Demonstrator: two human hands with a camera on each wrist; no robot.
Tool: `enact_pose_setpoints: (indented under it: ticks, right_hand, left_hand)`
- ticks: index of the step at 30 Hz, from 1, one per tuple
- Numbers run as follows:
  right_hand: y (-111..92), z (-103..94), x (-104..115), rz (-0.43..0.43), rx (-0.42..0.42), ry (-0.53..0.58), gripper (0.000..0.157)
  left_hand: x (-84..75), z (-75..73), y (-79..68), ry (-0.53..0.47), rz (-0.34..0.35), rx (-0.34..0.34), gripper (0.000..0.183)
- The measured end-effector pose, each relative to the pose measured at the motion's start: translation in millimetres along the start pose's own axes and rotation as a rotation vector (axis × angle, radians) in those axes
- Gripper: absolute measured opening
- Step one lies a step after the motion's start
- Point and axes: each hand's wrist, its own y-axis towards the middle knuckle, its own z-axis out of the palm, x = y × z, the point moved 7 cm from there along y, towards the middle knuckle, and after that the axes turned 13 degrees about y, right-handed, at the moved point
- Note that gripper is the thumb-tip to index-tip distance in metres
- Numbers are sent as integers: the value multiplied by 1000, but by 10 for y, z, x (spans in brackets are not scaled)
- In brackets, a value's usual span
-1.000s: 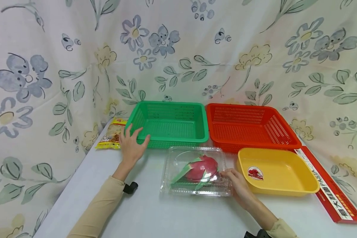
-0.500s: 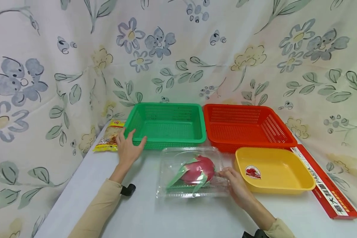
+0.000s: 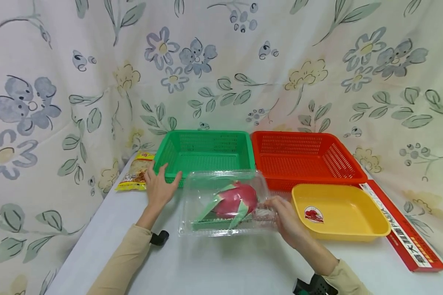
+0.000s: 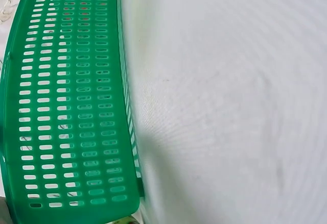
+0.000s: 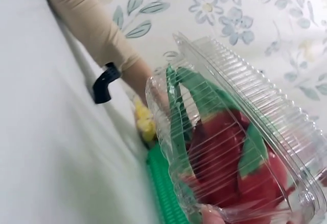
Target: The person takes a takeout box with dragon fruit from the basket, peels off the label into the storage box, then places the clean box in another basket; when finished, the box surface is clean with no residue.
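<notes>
My right hand (image 3: 289, 221) grips the right edge of a clear plastic clamshell container (image 3: 201, 184), raised above the white table. Inside it lies a red dragon fruit (image 3: 240, 200) with green leafy tips, seen through the ribbed plastic (image 5: 245, 76) in the right wrist view. My left hand (image 3: 159, 188) is at the left front corner of the green basket (image 3: 214, 162), fingers spread and fingertips right by the rim. The left wrist view is mostly the basket's slotted wall (image 4: 71, 106), with a sliver of finger at the lower left corner.
A red basket (image 3: 299, 164) stands right of the green one. Before it sits a yellow tray (image 3: 347, 209) with a round sticker, beside a long red pasta box (image 3: 402, 229). A yellow food packet (image 3: 134, 174) lies at the far left. A floral curtain (image 3: 221, 61) hangs behind.
The right hand has lifted the container with the dragon fruit and carried it left and toward the green basket, whose front it overlaps. My left hand stays at the basket's corner.
</notes>
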Motion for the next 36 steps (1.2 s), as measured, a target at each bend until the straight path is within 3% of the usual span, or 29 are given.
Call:
enact_pose_setpoints:
  ticks: [3,8,13,16,21,26,36]
  right_hand:
    - [64,120,122,2,15,14,14]
    - [202,286,270,19,34,16,33]
    - [448,395,379,16,16,18,41]
    - [645,445,439,10,-16,-15,44]
    - [988,529,477,35,-63,30,40]
    - [1323,619,506,26,-89,79,37]
    - [1854,674,438,32,-137,-50,43]
  left_hand:
    - [10,-10,7,14,-4,4,69]
    - [2,-19,5,23,6,-2,66]
    - [-6,-23,12,18,24,-19,67]
    - [3,-16,12,10,14,-5,69]
    - [6,-21,-3,0,-3,19,73]
    - [30,-32,6,22,4,-11,72]
    - [33,-2,-18,41,-2,10,73]
